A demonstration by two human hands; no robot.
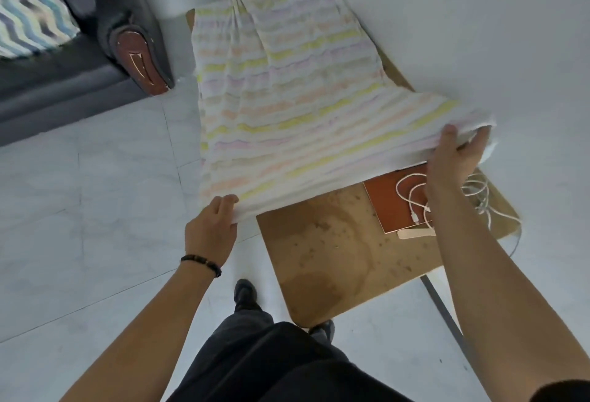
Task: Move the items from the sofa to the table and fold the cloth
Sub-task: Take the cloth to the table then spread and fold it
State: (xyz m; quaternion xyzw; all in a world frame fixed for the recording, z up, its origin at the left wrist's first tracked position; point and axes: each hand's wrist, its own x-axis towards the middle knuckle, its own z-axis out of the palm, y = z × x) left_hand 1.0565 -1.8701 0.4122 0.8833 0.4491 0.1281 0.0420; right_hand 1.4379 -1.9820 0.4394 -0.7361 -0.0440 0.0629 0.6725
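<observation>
While both hands pinch corners, soft striped cloth drapes over seemingly wooden table.

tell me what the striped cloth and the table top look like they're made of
Striped cloth: a soft, thin woven fabric, maybe cotton; matte, it drapes and gathers into folds where the left hand and right hand hold it.
Table top: looks like brown wood or board, matte, with stains and ring marks.

Pastel-striped cloth spread over brown table, near corners lifted.
</observation>
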